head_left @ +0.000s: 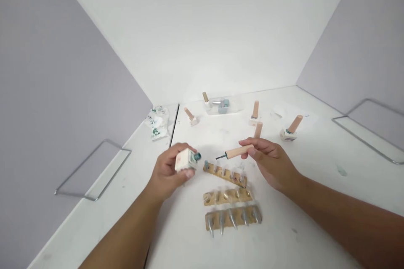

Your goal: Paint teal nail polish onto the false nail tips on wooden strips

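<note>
Left hand (170,168): we grip a small white square bottle with a teal neck (187,160), tipped sideways above the white surface (315,176).
Right hand (268,157): we pinch a light wooden brush-cap handle (238,151), bristle tip aimed at the neck.
Technique: we judge aligning tip and opening matters.
Pose: both forearms angle inward over 3 wooden strips (227,195).

White tabletop (315,185), white back wall (205,29), grey side walls (47,71), even bright light.
</note>
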The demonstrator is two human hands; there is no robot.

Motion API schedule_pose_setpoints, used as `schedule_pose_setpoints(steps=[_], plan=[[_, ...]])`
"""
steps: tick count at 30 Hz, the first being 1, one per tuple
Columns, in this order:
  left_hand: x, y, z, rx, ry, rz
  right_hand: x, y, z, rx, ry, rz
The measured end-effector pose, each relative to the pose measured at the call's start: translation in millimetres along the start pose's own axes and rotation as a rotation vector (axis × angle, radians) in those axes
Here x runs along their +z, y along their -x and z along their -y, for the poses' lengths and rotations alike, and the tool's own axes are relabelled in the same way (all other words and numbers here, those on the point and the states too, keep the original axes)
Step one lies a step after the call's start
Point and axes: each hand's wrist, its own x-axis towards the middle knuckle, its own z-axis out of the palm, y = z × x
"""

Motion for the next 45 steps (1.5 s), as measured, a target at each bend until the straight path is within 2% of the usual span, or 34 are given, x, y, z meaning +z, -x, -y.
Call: schedule_pose_setpoints(steps=[4,7,14,23,38,41,45], plan=[[1.4,3,9,-0.022,-0.072,0.124,0,-4,-7,-0.013,-0.023,0.013],[1.1,4,10,-0.044,-0.123,0.157,2,-6,-10,-0.022,-0.015,0.034],[2.1,4,8,-0.064,-0.162,0.138,1,-4,-12,-0.019,0.005,0.068],[6.0,2,6,-0.044,-0.172,0.170,0,-2,-10,-0.036,0.070,0.135],[8.2,1,4,0.007,-0.222,0.194,2,2,-9,-0.031,0.128,0.135],[12.7,0,2,0.046,-0.269,0.208,6,4,-5,-0.095,0.190,0.135],[17.1,-2,-1,0.090,-0.282,0.211,11,4,-1,-0.265,0.271,0.139]])
